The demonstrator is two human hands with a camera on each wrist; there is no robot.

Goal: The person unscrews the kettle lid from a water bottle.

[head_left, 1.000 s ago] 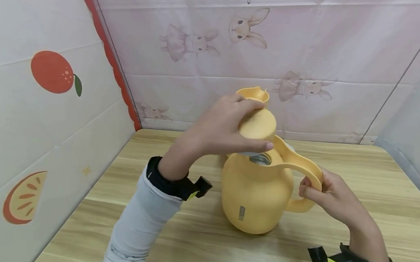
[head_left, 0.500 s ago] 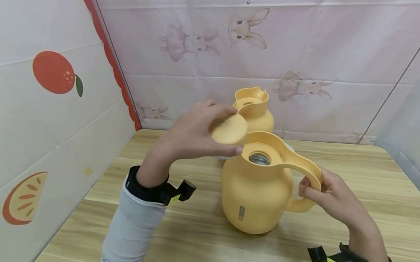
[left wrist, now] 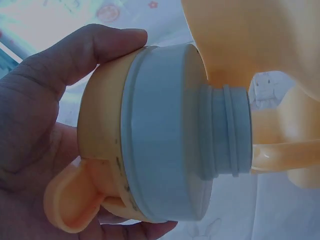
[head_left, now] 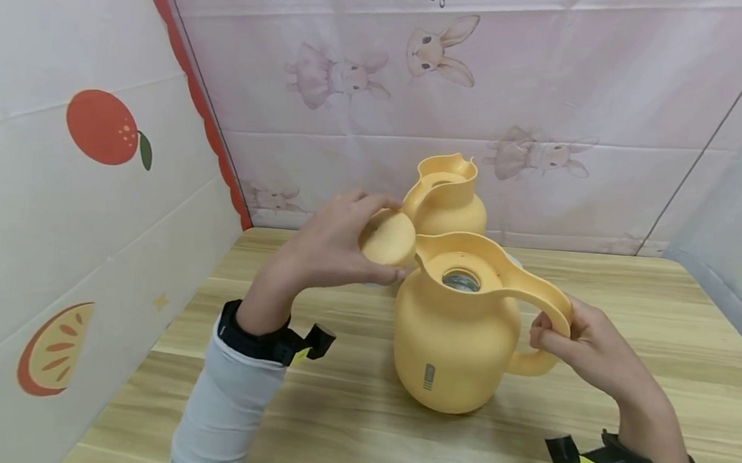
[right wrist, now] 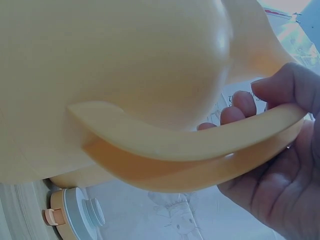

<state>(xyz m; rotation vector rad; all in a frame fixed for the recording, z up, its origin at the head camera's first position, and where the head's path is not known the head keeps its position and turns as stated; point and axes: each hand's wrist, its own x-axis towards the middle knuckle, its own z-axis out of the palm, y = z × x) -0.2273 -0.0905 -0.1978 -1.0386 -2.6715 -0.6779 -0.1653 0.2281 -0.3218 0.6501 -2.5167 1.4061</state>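
My left hand grips a round yellow lid just left of the front jug's spout. In the left wrist view, the held lid shows a pale grey underside with a threaded neck and a small yellow tab. A yellow thermos jug stands upright on the table, its round mouth uncovered. The fingers of my right hand curl round its handle; the right wrist view shows this handle close up.
Behind the front jug stands a second yellow jug, without a lid. Another lid rests neck-up on the table near it in the right wrist view. The wood-grain table meets printed cloth walls.
My left hand has carried the lid leftward and down, away from above the jug's mouth, uncovering the mouth and the rear jug. The right hand and front jug have stayed put.
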